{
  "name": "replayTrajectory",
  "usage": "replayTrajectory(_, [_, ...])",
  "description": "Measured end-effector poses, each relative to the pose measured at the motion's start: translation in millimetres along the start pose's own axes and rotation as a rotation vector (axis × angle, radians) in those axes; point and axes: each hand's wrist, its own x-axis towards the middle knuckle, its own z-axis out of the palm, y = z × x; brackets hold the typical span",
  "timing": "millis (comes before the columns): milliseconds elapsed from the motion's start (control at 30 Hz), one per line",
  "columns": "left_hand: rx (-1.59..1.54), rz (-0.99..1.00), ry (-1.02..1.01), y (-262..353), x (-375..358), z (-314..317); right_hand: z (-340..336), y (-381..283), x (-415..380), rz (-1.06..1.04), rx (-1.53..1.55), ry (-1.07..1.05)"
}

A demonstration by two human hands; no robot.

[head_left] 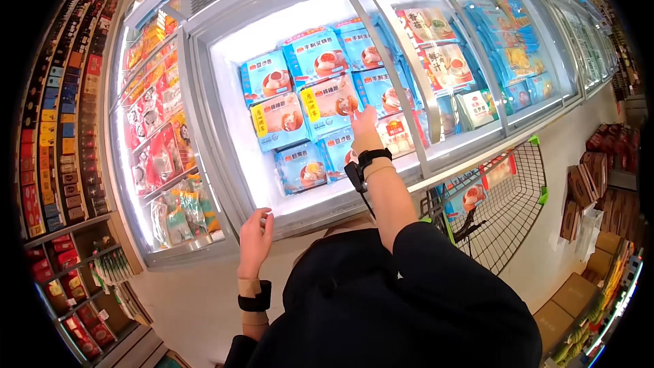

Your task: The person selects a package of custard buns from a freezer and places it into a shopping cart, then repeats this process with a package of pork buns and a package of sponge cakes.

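Note:
My right hand [366,127] reaches into the open section of a chest freezer [235,163], over the blue and pink food packages. Its fingertips are at the edge of a blue package [383,90]; whether they grip it cannot be made out. Left of it lies a pinkish package with a yellow label [330,104], and a blue package with a yellow bun picture [301,167] is nearer the front wall. My left hand [257,235] is outside, beside the freezer's front edge, holding nothing, with its fingers slightly bent and apart.
A sliding glass lid with a curved handle [402,48] covers the freezer's right part. A wire shopping cart [501,218] holding packages stands at the freezer's front right. Another freezer section [163,123] and stocked shelves [68,129] are at left; cardboard boxes [574,294] sit at lower right.

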Motion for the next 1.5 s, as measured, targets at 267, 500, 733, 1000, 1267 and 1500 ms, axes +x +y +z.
replayTrajectory(267, [0.015, -0.090, -0.175, 30.7, 51.8, 11.0, -42.7, -6.5, 78.5, -0.069, -0.317, 0.276])
replayTrajectory(500, [0.006, -0.176, -0.308, 50.9, 86.2, 19.0, -59.8, -10.3, 124.7, 0.006, -0.482, 0.305])
replayTrajectory(733, [0.010, -0.214, -0.352, 45.7, 103.4, 29.8, -27.4, -29.5, 117.9, -0.016, -0.359, 0.240])
replayTrajectory(1000, [-0.006, -0.224, -0.382, 41.7, 114.8, 43.8, -64.9, -4.6, 200.2, -0.067, -0.305, 0.334])
replayTrajectory(1267, [-0.009, -0.219, -0.399, 37.9, 120.2, 46.7, -98.2, 11.3, 198.1, -0.394, -0.646, 0.006])
replayTrajectory(1500, [-0.001, -0.182, -0.385, 36.6, 112.3, 46.1, -50.8, -10.6, 160.5, -0.118, -0.141, 0.182])
